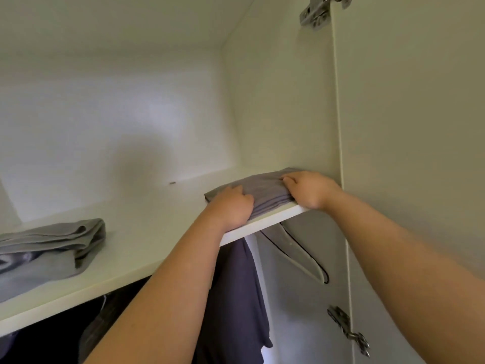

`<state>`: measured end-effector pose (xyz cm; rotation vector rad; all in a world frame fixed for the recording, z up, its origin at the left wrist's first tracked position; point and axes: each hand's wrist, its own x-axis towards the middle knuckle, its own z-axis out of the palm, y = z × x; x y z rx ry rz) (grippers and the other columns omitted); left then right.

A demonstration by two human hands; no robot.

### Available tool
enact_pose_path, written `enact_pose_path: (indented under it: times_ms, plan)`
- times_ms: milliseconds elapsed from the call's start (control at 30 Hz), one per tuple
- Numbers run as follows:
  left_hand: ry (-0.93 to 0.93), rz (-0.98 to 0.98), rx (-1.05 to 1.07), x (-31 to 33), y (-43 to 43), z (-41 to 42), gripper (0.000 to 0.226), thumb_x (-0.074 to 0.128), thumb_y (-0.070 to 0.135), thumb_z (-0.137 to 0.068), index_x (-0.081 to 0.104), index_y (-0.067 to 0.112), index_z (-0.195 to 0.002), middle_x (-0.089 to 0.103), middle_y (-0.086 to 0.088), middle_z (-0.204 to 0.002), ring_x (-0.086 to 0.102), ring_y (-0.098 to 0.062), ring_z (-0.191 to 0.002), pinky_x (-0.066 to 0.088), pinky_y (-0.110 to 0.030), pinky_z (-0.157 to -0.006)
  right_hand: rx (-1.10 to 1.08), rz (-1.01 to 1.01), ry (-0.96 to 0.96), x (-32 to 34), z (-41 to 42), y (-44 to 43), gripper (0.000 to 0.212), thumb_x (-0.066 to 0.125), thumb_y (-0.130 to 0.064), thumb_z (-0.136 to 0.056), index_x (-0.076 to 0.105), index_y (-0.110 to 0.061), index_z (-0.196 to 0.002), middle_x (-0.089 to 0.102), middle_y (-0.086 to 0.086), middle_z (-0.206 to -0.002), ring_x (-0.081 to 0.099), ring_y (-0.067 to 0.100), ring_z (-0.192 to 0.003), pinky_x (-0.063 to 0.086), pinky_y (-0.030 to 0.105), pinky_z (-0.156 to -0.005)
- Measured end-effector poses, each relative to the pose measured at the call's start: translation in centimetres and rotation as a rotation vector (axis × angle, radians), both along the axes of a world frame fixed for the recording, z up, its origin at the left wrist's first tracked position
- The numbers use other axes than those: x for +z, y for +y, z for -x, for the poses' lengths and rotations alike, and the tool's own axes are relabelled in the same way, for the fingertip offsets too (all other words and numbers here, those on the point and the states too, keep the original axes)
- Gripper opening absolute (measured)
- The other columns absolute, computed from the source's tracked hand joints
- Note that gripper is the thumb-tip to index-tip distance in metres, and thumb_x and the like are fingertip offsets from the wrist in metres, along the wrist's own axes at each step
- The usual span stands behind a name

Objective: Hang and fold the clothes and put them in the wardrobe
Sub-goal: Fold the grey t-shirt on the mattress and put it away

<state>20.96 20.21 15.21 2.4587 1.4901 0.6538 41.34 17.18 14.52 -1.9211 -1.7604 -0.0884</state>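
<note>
One folded grey garment [267, 191] on wardrobe shelf [157, 222], left hand [231, 206] gripping its left edge, right hand [309, 189] its right edge

up at the top right of my view a silver metal hinge [316, 11] sits at the edge of the open door [420, 127]. a second hinge [349, 331] of the same metal is fixed lower down on my right, under the level of the shelf [157, 219]. a tiny dark speck [172, 183] lies far back on that shelf, too small for me to identify.

home: wardrobe shelf [147, 248], hanging clothes [236, 298]
</note>
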Motion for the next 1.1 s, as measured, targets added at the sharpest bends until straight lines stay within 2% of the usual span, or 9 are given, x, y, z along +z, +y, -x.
enact_pose_path:
  times_ms: [67, 200, 333, 433, 533, 633, 767, 1000, 1100]
  plan:
    - [0.034, -0.046, 0.012, 0.0, -0.5, -0.1, 0.04, 0.036, 0.026, -0.103, 0.054, 0.004, -0.131, 0.051, -0.018, -0.14, 0.047, -0.036, -0.129, 0.041, -0.044, -0.106, -0.065, -0.044, 0.013, -0.1, 0.8, -0.5, 0.04, 0.028, -0.031, -0.106, 0.064, -0.014, -0.101, 0.064, 0.016, -0.123, 0.059, 0.035, -0.107, 0.046, 0.037, -0.089]
    - [0.084, -0.243, -0.011, 0.2, -1.8, 0.3, 0.034, 0.03, 0.028, -0.104, 0.058, 0.011, -0.095, 0.064, -0.016, -0.111, 0.055, -0.034, -0.104, 0.04, -0.048, -0.104, -0.123, -0.205, 0.127, 0.3, 3.5, -4.0, 0.043, 0.033, -0.039, -0.106, 0.066, -0.013, -0.112, 0.067, 0.015, -0.119, 0.059, 0.036, -0.108, 0.047, 0.038, -0.09]
    - [-0.329, -0.565, -0.256, -0.2, -5.8, 0.7, 0.03, 0.043, 0.027, -0.103, 0.067, 0.015, -0.09, 0.067, 0.001, -0.093, 0.053, -0.018, -0.087, 0.042, -0.031, -0.088, -0.243, -0.383, 0.267, -1.4, 5.4, -11.8, 0.03, 0.046, -0.041, -0.099, 0.062, -0.018, -0.09, 0.07, 0.007, -0.093, 0.062, 0.032, -0.091, 0.05, 0.037, -0.076]
    - [-0.597, -0.555, -0.51, -2.8, -11.3, -0.2, 0.024, 0.05, 0.027, -0.098, 0.067, 0.018, -0.084, 0.064, 0.009, -0.078, 0.057, -0.01, -0.076, 0.043, -0.027, -0.07, -0.313, -0.363, 0.457, -3.7, 5.7, -18.9, 0.05, 0.041, -0.048, -0.099, 0.059, -0.007, -0.077, 0.067, 0.008, -0.07, 0.064, 0.031, -0.074, 0.053, 0.039, -0.069]
    - [-0.762, -0.406, -0.696, -7.2, -17.4, -2.4, 0.027, 0.051, 0.024, -0.093, 0.063, 0.016, -0.07, 0.053, 0.007, -0.059, 0.052, -0.013, -0.06, 0.039, -0.023, -0.056, -0.478, -0.34, 0.553, -7.1, 5.2, -25.9, 0.06, 0.034, -0.053, -0.099, 0.051, 0.001, -0.076, 0.063, 0.017, -0.07, 0.059, 0.035, -0.071, 0.051, 0.043, -0.067]
    - [-0.838, -0.239, -0.857, -11.3, -23.2, -6.0, 0.03, 0.051, 0.021, -0.088, 0.057, 0.01, -0.06, 0.044, 0.004, -0.051, 0.045, -0.016, -0.052, 0.037, -0.032, -0.051, -0.676, -0.327, 0.622, -10.7, 4.5, -32.9, 0.06, 0.036, -0.052, -0.099, 0.046, 0.001, -0.074, 0.057, 0.02, -0.068, 0.055, 0.038, -0.071, 0.049, 0.046, -0.065]
    - [-0.804, 0.019, -1.121, -15.1, -31.2, -11.4, 0.031, 0.051, 0.019, -0.088, 0.053, 0.011, -0.058, 0.041, 0.004, -0.05, 0.043, -0.015, -0.05, 0.035, -0.034, -0.049, -0.972, -0.406, 0.712, -15.2, 2.9, -42.1, 0.054, 0.044, -0.045, -0.1, 0.039, -0.004, -0.065, 0.04, 0.004, -0.054, 0.04, 0.022, -0.053, 0.047, 0.049, -0.061]
    - [-0.394, 0.488, -1.356, -22.1, -44.6, -16.3, 0.028, 0.048, 0.026, -0.081, 0.054, 0.009, -0.059, 0.044, 0.0, -0.047, 0.037, -0.012, -0.047, 0.033, -0.039, -0.048, -1.42, -0.457, 0.861, -22.7, 3.3, -56.7, 0.045, 0.046, -0.039, -0.098, 0.048, -0.009, -0.064, 0.042, 0.0, -0.056, 0.042, 0.019, -0.058, 0.039, 0.038, -0.062]
    - [-0.219, 0.559, -1.397, -25.3, -48.6, -17.1, 0.03, 0.046, 0.03, -0.078, 0.054, 0.004, -0.064, 0.046, -0.011, -0.053, 0.035, -0.014, -0.049, 0.034, -0.045, -0.05, -1.517, -0.515, 0.941, -25.9, 3.9, -61.6, 0.038, 0.046, -0.037, -0.097, 0.043, -0.017, -0.065, 0.04, -0.001, -0.057, 0.04, 0.018, -0.058, 0.034, 0.034, -0.062]
